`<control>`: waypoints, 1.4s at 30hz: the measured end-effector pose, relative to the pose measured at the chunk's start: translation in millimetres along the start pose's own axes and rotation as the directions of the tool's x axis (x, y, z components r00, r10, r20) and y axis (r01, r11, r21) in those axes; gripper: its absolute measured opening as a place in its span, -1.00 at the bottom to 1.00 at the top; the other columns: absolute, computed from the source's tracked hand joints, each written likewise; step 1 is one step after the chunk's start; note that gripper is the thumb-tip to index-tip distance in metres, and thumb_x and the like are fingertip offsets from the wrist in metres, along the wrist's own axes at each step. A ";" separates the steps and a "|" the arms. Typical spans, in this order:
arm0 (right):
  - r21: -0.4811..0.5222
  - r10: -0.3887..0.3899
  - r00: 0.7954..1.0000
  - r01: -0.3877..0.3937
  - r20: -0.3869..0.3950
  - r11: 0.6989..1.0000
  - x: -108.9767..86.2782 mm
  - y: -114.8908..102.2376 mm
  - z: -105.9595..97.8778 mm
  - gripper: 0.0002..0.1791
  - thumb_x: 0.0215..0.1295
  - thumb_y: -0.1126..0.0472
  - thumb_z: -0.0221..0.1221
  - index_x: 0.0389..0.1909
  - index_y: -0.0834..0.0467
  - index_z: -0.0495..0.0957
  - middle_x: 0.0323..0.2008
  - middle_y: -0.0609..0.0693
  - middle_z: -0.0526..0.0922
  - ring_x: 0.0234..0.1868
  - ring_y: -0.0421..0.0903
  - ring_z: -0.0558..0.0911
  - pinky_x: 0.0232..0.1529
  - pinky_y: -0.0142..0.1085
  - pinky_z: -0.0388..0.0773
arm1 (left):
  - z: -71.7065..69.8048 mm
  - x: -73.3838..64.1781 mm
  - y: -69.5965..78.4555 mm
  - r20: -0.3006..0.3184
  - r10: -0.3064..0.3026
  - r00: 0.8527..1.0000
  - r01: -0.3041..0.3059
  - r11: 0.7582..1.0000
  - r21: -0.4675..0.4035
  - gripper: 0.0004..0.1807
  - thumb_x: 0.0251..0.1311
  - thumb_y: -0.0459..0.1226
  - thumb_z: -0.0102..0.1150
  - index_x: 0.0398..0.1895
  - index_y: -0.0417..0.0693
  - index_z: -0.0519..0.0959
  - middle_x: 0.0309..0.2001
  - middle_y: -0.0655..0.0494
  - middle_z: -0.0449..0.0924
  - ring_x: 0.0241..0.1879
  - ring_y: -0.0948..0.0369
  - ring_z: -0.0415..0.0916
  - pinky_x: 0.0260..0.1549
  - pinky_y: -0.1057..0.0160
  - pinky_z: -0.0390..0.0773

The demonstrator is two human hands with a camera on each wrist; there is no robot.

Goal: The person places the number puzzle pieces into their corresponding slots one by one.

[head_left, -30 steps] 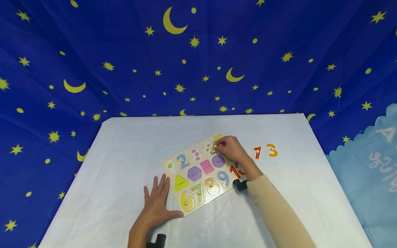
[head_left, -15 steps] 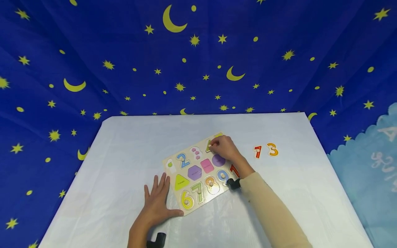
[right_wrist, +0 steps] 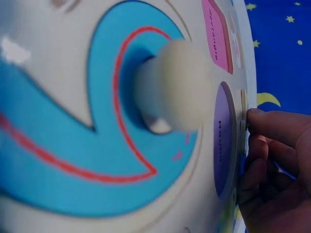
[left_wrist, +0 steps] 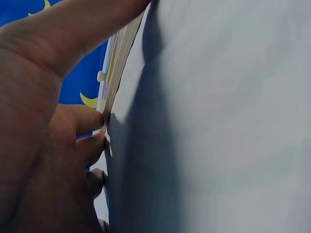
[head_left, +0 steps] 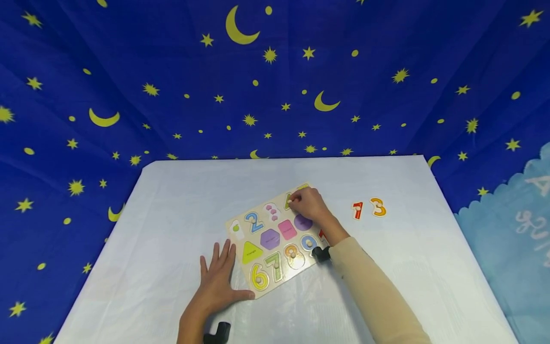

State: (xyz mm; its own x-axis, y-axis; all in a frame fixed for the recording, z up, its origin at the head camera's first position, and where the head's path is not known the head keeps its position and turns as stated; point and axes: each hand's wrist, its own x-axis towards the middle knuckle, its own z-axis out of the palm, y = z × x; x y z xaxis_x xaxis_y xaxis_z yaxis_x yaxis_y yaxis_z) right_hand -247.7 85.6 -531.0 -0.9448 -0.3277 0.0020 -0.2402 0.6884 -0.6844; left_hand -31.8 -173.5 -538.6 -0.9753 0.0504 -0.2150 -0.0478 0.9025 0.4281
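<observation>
A wooden number puzzle board (head_left: 251, 237) lies tilted on the white table. Fingers of my left hand (head_left: 216, 284) are spread along its left edge, the thumb at the lower left corner; the left wrist view shows fingertips against the board's side (left_wrist: 116, 73). My right hand (head_left: 310, 203) pinches a small green number piece (head_left: 287, 202), seemingly a 4, at the top row, partly hidden by the fingers. Whether it sits flat in its recess I cannot tell. The right wrist view shows that hand beyond the purple round shape (right_wrist: 223, 141), with a blue knobbed piece (right_wrist: 109, 145) close up.
To the right of the board lie two loose pieces, a red number (head_left: 357, 210) and an orange 3 (head_left: 378, 207). Knobbed pieces such as the yellow 6 (head_left: 259, 277) and blue 2 (head_left: 253, 222) sit in the board. A starry blue cloth (head_left: 275, 95) hangs behind.
My right hand has moved slightly left along the top row with the green number piece, over the recess with printed dots, then nearly stopped. My left hand has stayed put.
</observation>
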 end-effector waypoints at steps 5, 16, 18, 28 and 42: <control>-0.016 0.029 1.000 -0.029 -0.013 0.999 -0.4 -1.3 0.8 -0.88 0.10 0.21 0.31 -0.36 0.16 0.73 -0.54 -0.10 0.58 -0.42 -0.14 0.51 -0.39 -0.33 0.45 | 0.1 0.3 0.7 -0.008 0.005 1.000 -0.005 1.000 -0.011 0.56 -0.63 0.49 0.35 0.52 -0.07 -0.05 0.53 0.01 -0.25 0.48 -0.05 -0.47 0.27 -0.26 -0.54; 0.000 0.045 0.999 -0.045 -0.008 0.999 -3.0 -2.5 0.9 -0.84 0.12 0.20 0.31 -0.30 0.16 0.73 -0.53 -0.10 0.59 -0.42 -0.14 0.51 -0.40 -0.32 0.46 | 0.0 1.4 0.1 -0.011 0.007 1.000 -0.007 1.000 -0.007 0.56 -0.63 0.48 0.36 0.53 -0.06 -0.05 0.53 0.01 -0.25 0.48 -0.05 -0.47 0.27 -0.26 -0.54; 0.034 0.046 0.999 -0.046 0.005 0.998 -4.5 -1.0 -1.6 -0.82 0.12 0.18 0.32 -0.28 0.16 0.73 -0.51 -0.10 0.60 -0.40 -0.14 0.52 -0.36 -0.31 0.48 | 0.1 1.8 0.5 -0.010 0.009 1.000 -0.009 1.000 -0.009 0.56 -0.63 0.48 0.37 0.53 -0.06 -0.05 0.53 0.01 -0.24 0.48 -0.05 -0.47 0.27 -0.26 -0.54; 0.184 0.031 1.000 -0.031 -0.001 0.983 -18.2 10.0 -10.7 -0.78 0.13 0.14 0.35 -0.21 0.14 0.73 -0.44 -0.09 0.63 -0.36 -0.12 0.55 -0.26 -0.24 0.54 | 1.9 1.1 -1.7 0.004 0.004 1.000 -0.004 1.000 -0.007 0.56 -0.62 0.49 0.34 0.53 -0.03 -0.07 0.53 0.02 -0.26 0.47 -0.05 -0.49 0.27 -0.27 -0.55; 0.192 0.102 0.995 -0.104 0.020 0.976 -36.9 19.6 -33.3 -0.75 0.18 0.08 0.31 -0.17 0.12 0.68 -0.42 -0.06 0.61 -0.39 -0.11 0.55 -0.35 -0.26 0.54 | 1.7 2.7 -2.2 0.005 0.017 1.000 -0.017 1.000 -0.016 0.55 -0.59 0.50 0.33 0.53 -0.06 -0.06 0.53 0.00 -0.26 0.47 -0.05 -0.50 0.26 -0.27 -0.56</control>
State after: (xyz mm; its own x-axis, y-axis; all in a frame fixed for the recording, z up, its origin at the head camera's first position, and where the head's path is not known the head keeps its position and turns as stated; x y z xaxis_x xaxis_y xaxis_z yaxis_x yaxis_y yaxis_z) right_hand -225.0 132.7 -520.3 -0.9597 -0.2685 -0.0829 -0.0929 0.5816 -0.8082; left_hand -33.9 -174.6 -541.6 -0.9750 0.0674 -0.2118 -0.0349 0.8947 0.4453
